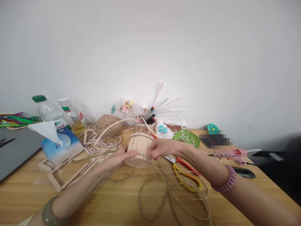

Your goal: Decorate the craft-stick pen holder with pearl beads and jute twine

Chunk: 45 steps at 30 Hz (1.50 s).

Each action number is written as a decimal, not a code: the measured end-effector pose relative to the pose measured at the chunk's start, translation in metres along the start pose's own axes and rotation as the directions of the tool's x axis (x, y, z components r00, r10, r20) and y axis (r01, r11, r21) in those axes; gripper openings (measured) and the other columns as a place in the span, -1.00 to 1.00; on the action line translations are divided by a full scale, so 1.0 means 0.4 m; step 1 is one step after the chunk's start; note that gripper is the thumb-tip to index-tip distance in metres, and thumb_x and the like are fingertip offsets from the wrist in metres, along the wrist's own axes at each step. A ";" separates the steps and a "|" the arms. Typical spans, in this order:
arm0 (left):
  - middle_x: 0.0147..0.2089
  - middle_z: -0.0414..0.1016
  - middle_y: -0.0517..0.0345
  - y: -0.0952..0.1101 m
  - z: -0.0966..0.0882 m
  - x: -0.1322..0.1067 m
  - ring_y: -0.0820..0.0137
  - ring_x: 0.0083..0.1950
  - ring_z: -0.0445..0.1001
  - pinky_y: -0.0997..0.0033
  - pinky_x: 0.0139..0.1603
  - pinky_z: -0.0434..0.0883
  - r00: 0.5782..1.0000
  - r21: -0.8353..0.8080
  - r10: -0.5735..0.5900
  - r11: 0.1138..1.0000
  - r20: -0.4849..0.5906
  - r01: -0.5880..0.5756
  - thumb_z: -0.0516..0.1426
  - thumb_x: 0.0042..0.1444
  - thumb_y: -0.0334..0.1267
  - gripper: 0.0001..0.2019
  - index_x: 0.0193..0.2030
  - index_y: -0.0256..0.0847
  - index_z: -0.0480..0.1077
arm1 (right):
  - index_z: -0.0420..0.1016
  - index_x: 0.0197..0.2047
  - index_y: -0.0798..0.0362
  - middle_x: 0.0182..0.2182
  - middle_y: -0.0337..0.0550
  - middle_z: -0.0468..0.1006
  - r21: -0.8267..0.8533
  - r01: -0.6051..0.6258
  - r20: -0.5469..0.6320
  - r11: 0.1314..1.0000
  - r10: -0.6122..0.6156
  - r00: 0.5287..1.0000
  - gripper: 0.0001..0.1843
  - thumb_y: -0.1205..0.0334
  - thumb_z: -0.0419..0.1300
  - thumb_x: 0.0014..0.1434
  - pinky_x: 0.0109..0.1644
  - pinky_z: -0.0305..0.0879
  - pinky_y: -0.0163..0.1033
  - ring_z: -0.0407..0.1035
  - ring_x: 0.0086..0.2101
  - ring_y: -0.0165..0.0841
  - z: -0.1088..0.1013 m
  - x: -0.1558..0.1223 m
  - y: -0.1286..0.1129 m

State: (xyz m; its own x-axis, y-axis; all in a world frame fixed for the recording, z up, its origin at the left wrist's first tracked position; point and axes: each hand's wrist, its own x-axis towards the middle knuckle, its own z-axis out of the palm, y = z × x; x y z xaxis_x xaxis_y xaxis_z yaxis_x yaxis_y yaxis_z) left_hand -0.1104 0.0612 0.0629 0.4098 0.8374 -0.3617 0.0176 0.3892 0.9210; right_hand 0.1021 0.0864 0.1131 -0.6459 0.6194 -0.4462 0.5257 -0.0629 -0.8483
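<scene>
A small basket (138,145) of pale craft sticks, with beaded edges at top and bottom and twine around its upper part, is tilted so that its clear underside shows. My left hand (125,156) grips it from the left, thumb on the sticks. At its right side my right hand (158,148) is closed in a pinch on jute twine, the fingertips close against the sticks. Loose twine (168,188) falls from there in loops over the table. Scissors with red handles (188,166) and a yellow-handled tool (188,182) lie beneath my right forearm.
Behind the basket are a twine ball (108,125), artificial flowers (127,106) and a green dish (188,138) of beads. Left are a tissue pack (62,146), bottles (48,108), a laptop (18,150) and loose craft sticks (75,175). A pink glue gun (235,155) lies right.
</scene>
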 end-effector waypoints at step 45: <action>0.37 0.03 -0.18 0.009 0.008 -0.025 -0.04 0.32 0.08 0.03 0.27 0.12 0.950 0.109 0.311 0.945 -0.016 -0.308 0.35 -0.22 -0.03 0.09 0.36 -0.19 -0.19 | 0.13 -0.75 0.07 -0.78 -0.46 0.05 0.222 0.020 -0.113 0.975 0.006 0.994 -0.78 0.33 0.11 -0.21 -0.57 -0.33 -0.31 -0.15 -0.67 -0.58 0.071 -0.083 -0.056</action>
State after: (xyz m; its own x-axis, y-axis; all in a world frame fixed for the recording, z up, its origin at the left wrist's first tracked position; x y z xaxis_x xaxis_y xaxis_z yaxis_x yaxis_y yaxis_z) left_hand -0.1114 0.0530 0.0704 0.3805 0.9228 -0.0596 -0.0099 0.0686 0.9976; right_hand 0.0961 0.0452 0.1388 -0.5760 0.7038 -0.4158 0.3768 -0.2228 -0.8991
